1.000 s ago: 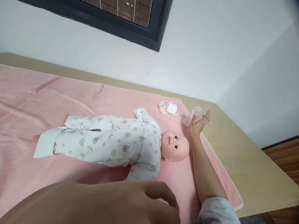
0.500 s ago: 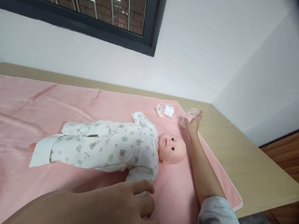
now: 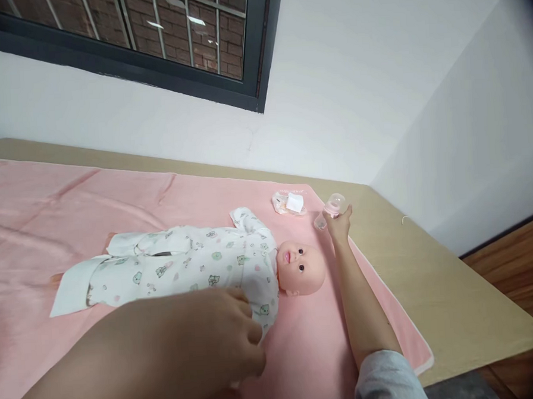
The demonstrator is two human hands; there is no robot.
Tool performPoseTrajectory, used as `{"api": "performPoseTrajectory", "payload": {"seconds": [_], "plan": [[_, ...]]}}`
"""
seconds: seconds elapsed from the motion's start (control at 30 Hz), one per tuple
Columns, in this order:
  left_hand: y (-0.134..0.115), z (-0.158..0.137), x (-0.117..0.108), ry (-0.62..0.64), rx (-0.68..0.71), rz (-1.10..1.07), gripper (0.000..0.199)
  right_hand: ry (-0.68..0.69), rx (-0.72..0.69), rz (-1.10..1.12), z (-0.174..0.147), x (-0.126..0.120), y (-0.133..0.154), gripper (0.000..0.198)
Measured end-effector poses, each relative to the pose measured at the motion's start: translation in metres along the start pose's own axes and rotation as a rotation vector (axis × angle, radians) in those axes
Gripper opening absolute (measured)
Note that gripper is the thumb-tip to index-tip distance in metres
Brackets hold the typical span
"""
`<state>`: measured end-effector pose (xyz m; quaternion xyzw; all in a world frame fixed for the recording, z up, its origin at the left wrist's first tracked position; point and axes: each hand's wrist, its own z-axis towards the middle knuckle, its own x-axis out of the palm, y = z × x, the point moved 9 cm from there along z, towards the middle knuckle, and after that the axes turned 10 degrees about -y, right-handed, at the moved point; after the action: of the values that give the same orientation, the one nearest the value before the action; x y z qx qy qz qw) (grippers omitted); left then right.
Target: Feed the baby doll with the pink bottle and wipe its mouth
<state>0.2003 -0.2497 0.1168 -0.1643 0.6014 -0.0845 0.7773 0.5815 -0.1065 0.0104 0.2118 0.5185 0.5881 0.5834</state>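
Observation:
Far along the right side, my right hand [image 3: 340,225] is closed around a small clear baby bottle [image 3: 333,205] with a pink collar. The bottle is tilted at the blanket's upper right corner. My left hand [image 3: 227,338] is in the foreground, fingers curled in, above the near arm and side of a baby doll [image 3: 302,270]. What those fingers hold, if anything, is hidden. The doll lies on its back in a white printed outfit [image 3: 175,261], head toward my right arm. Part of its near side is covered by my left hand.
A pink blanket [image 3: 88,200] lies under the doll on a light wooden table [image 3: 413,275]. Near the blanket's far edge rests a clear wrapper [image 3: 279,203] with a white folded piece [image 3: 294,203]. A white wall and a dark-framed window [image 3: 153,80] stand behind.
My left hand has drawn slightly left and up over the doll's side, its fingers more curled. My right hand still holds the bottle. The view has tilted up a little.

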Motion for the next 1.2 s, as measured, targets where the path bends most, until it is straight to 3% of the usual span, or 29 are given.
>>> {"api": "performPoseTrajectory", "payload": {"seconds": [0.07, 0.13, 0.3, 0.43, 0.57, 0.77, 0.87, 1.03, 1.2], "plan": [[0.009, 0.01, -0.012, 0.085, 0.026, -0.103, 0.024, 0.009, 0.004, 0.054, -0.002, -0.001, 0.011, 0.104], [0.027, 0.021, -0.03, 0.045, 0.005, -0.219, 0.031, 0.039, 0.005, 0.15, -0.005, -0.001, 0.026, 0.103], [0.093, 0.035, -0.054, -0.274, -0.259, -0.127, 0.034, 0.267, 0.064, 0.538, -0.035, 0.006, 0.082, 0.092], [0.119, 0.031, -0.061, -0.569, -0.457, -0.122, 0.049, 0.499, -0.005, 0.741, -0.082, 0.002, 0.139, 0.068], [0.113, 0.034, -0.066, -0.725, -0.455, -0.079, 0.064, 0.721, -0.057, 0.79, -0.14, -0.008, 0.182, 0.061], [0.1, 0.036, -0.07, -0.736, -0.485, 0.065, 0.076, 0.846, -0.056, 0.843, -0.195, -0.018, 0.207, 0.061], [0.096, 0.036, -0.07, -0.728, -0.501, 0.092, 0.076, 0.845, -0.075, 0.83, -0.206, -0.019, 0.209, 0.067], [0.095, 0.034, -0.071, -0.762, -0.504, 0.066, 0.081, 0.798, -0.169, 0.857, -0.205, -0.023, 0.212, 0.093], [0.098, 0.032, -0.073, -0.763, -0.528, 0.141, 0.084, 0.719, -0.217, 0.85, -0.193, -0.029, 0.21, 0.097]]}}
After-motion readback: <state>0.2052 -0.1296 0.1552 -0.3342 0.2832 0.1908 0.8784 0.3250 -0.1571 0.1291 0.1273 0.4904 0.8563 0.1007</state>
